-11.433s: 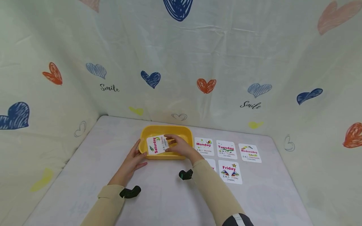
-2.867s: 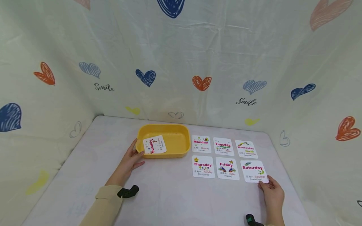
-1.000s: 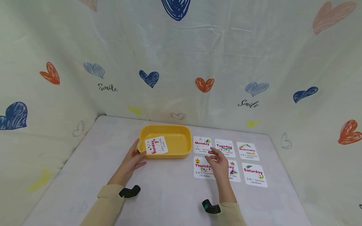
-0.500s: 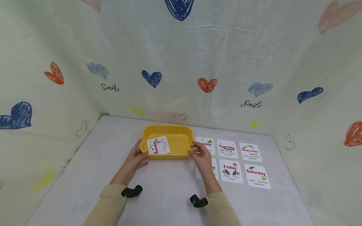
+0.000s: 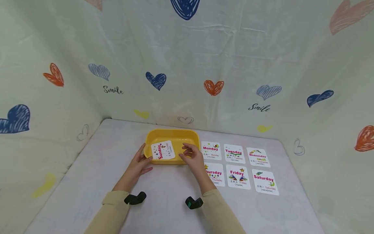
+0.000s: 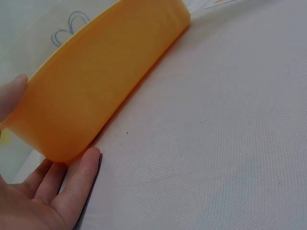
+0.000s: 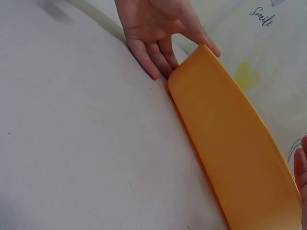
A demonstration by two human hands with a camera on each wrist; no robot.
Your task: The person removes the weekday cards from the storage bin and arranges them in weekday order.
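My left hand (image 5: 137, 168) holds the left end of a yellow plastic tray (image 5: 187, 135). In the left wrist view its thumb lies over the tray's rim (image 6: 72, 43) and its fingers (image 6: 79, 184) are at the lower outside corner. In the tray's left half lies a white card marked Sunday (image 5: 163, 150), its text turned sideways. My right hand (image 5: 195, 162) hangs over the tray's right front part, fingers loosely bent, nothing between them, to the right of that card. Only its fingertips (image 7: 301, 165) show at the right wrist view's edge.
Right of the tray, cards lie in two rows: Monday (image 5: 211, 150), Tuesday (image 5: 234, 153) and Wednesday (image 5: 258, 157) behind; Thursday (image 5: 216, 175), Friday (image 5: 238, 176) and Saturday (image 5: 265, 182) in front. A heart-printed curtain (image 5: 187, 58) stands behind the white table (image 5: 163, 201).
The right hand has let go of the Saturday card at the front row's right end and moved left, across the cards, to over the tray. The left hand stays at the tray.
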